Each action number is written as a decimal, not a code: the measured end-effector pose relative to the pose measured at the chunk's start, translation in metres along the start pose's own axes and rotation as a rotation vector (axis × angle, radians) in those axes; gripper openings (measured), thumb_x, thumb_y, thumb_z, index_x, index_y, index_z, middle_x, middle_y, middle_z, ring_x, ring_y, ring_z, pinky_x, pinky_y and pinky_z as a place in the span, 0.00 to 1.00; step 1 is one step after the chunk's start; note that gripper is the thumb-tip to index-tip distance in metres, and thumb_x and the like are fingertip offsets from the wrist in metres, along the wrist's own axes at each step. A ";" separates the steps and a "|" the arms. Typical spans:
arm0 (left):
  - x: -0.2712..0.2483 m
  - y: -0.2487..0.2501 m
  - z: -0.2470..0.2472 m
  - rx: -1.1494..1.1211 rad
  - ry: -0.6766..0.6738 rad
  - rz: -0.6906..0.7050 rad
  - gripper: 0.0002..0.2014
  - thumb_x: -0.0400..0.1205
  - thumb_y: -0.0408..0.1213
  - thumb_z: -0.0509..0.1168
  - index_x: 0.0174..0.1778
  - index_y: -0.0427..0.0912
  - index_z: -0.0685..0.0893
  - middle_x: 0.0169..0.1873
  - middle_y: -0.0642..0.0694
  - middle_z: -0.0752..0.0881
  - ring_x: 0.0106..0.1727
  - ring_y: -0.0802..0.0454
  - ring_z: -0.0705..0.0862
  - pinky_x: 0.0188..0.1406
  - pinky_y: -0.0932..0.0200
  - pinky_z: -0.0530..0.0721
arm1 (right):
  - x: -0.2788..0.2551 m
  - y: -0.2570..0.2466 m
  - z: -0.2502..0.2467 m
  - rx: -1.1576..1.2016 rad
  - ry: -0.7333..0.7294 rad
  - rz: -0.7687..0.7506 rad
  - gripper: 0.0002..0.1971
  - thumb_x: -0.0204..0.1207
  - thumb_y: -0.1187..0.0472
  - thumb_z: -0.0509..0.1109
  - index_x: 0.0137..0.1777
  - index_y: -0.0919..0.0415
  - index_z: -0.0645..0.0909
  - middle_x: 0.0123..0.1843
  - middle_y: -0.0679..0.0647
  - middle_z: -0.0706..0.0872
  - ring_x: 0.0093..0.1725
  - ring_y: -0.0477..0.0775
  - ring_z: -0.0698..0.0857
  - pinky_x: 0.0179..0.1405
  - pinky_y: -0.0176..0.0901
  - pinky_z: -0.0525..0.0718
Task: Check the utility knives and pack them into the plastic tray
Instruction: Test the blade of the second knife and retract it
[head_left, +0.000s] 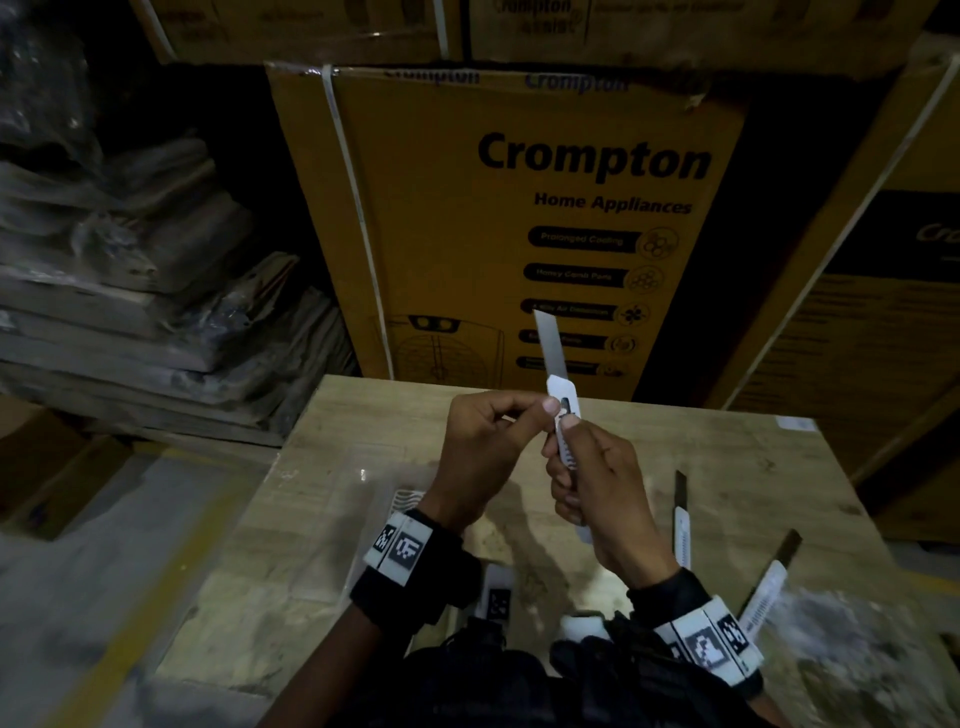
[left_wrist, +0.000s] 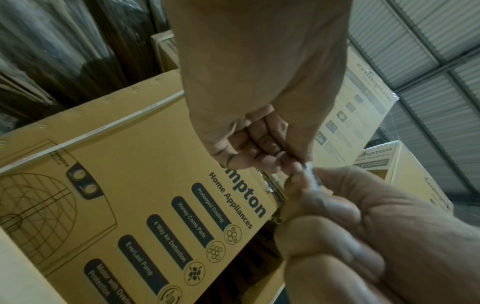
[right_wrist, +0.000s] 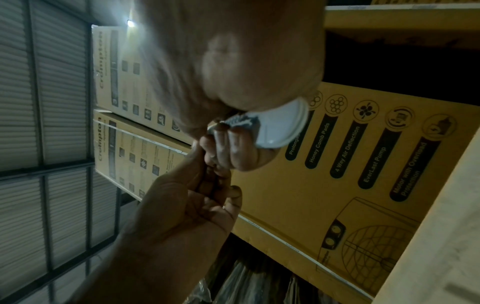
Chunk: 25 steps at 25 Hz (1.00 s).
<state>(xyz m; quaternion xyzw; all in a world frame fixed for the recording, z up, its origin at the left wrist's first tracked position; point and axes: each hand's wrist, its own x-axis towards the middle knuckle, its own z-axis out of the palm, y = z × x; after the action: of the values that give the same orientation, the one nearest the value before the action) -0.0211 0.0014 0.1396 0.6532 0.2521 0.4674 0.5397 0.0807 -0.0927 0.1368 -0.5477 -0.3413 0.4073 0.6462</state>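
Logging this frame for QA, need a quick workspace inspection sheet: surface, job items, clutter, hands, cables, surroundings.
Surface: light wooden tabletop, worn.
Job's things: white plastic utility knife held up, steel blade extended; two more white utility knives lying at right, blades out; clear plastic tray at left, contents unclear.
Clutter: nothing seen.
Hands: right hand grips the knife handle; left hand pinches it near the slider.
Cables: nothing seen.
Surroundings: yellow Crompton cardboard cartons behind; wrapped grey stacks at left.
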 end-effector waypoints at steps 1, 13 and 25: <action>0.001 0.001 0.001 -0.010 0.010 0.001 0.05 0.82 0.27 0.72 0.45 0.30 0.94 0.35 0.46 0.94 0.38 0.56 0.90 0.43 0.57 0.88 | 0.000 0.000 0.000 -0.005 -0.013 -0.014 0.21 0.90 0.51 0.60 0.43 0.69 0.79 0.25 0.55 0.71 0.21 0.51 0.65 0.22 0.41 0.62; 0.004 0.010 0.010 -0.022 -0.013 0.031 0.04 0.82 0.27 0.73 0.44 0.32 0.93 0.32 0.53 0.92 0.33 0.61 0.87 0.35 0.66 0.83 | -0.006 -0.009 0.002 -0.071 0.172 -0.005 0.32 0.82 0.39 0.62 0.25 0.64 0.78 0.18 0.55 0.68 0.15 0.48 0.64 0.18 0.32 0.61; 0.004 0.015 0.014 -0.022 0.032 0.036 0.06 0.83 0.28 0.72 0.43 0.30 0.93 0.30 0.52 0.91 0.31 0.63 0.84 0.33 0.68 0.81 | -0.009 -0.008 0.000 0.001 0.090 -0.021 0.26 0.87 0.45 0.60 0.38 0.68 0.81 0.22 0.55 0.68 0.18 0.48 0.64 0.19 0.34 0.60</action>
<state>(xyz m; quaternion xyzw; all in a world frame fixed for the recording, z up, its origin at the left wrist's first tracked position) -0.0095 -0.0062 0.1554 0.6442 0.2438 0.4902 0.5342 0.0783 -0.1015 0.1450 -0.5616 -0.3175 0.3757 0.6653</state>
